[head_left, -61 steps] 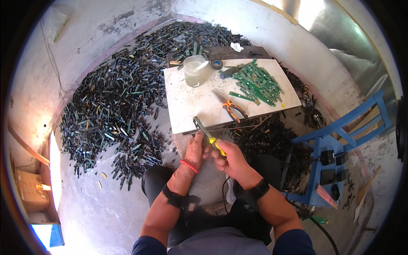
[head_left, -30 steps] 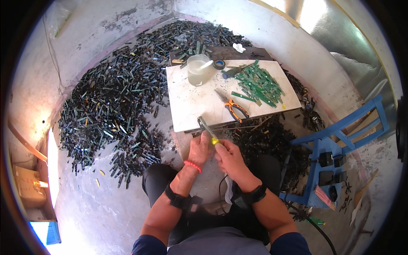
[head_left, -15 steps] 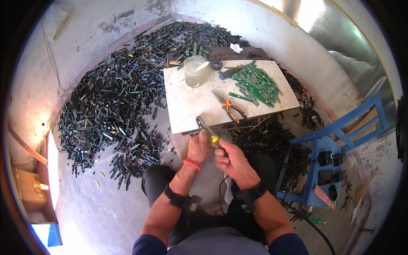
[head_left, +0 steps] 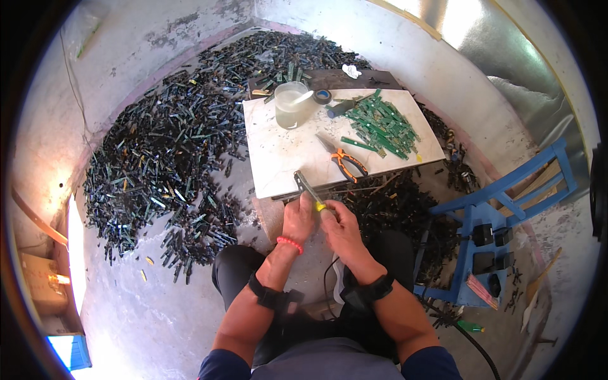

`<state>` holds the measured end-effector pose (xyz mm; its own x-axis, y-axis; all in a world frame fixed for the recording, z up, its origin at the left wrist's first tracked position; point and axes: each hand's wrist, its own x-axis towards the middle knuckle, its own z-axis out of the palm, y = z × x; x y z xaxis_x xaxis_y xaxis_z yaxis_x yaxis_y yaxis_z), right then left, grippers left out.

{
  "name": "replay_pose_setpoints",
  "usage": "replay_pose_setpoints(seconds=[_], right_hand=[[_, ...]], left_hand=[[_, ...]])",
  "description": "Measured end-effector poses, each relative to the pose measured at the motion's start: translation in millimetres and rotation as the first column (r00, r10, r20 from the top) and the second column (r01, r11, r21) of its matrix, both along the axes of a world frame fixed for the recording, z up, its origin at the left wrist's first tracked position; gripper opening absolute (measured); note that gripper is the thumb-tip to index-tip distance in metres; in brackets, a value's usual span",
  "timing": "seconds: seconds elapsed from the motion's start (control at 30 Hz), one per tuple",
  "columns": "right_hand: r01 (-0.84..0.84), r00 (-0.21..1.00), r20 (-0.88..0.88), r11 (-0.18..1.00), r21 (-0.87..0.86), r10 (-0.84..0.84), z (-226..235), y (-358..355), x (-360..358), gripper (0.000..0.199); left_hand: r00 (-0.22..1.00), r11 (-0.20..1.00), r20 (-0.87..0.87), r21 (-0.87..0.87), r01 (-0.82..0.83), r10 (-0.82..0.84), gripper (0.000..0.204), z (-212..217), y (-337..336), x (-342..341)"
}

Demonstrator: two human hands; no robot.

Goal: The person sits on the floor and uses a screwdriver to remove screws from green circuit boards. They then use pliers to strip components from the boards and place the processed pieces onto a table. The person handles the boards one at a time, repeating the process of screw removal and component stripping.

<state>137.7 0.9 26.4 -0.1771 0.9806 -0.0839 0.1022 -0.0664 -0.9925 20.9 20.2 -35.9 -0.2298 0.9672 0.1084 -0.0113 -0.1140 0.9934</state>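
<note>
Both hands meet at the centre of the frame, just below the near edge of the desk (head_left: 272,158). The left hand (head_left: 297,218) is closed round the lower end of a narrow dark strip (head_left: 303,183); the right hand (head_left: 341,225) is closed on a yellow-handled tool (head_left: 320,205), whose tip touches the strip just above the left fingers. The strip's long axis runs from the hands up and to the left, its far end lying over the desk's front edge. The left hand is the nearer to the strip and carries it; the right reaches it only through the tool.

Counted: one strip in hand, one yellow tool, one pair of orange-handled pliers (head_left: 347,163) lying on the desk up and right of the hands, one clear cup (head_left: 290,104) with a pale stick in it at the desk's far left, one roll of tape (head_left: 322,96) beside the cup, and one blue chair (head_left: 506,209) at the right of the frame. The green strips (head_left: 380,126) heaped on the desk's upper right are too many and too overlapped to count; perhaps several dozen. The dark pile (head_left: 164,152) on the floor at left holds far more.
</note>
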Motion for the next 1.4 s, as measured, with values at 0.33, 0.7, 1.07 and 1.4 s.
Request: replay_pose_setpoints(seconds=[0.33,0.7,1.07,1.4], right_hand=[[-0.110,0.841,0.540,0.964,0.242,-0.039,29.1,12.3,7.0,0.028],[-0.076,0.996,-0.055,0.974,-0.215,0.066,28.6,11.5,8.8,0.023],[-0.076,0.968,-0.249,0.909,-0.410,-0.032,43.5,-5.5,-14.4,0.023],[-0.280,0.809,-0.573,0.774,-0.568,-0.129,46.6,8.9,-8.9,0.018]], left_hand=[[0.997,0.992,0.063,-0.118,-0.046,0.054,0.045,10.5,4.1,5.3],[0.959,0.967,0.276,-0.254,0.002,0.071,0.041,38.1,-1.8,-4.7],[0.966,0.906,0.258,-0.411,0.105,0.006,0.047,56.3,-14.4,-16.2],[0.974,0.935,0.208,-0.354,-0.005,0.085,0.046,25.8,-12.8,-13.4]])
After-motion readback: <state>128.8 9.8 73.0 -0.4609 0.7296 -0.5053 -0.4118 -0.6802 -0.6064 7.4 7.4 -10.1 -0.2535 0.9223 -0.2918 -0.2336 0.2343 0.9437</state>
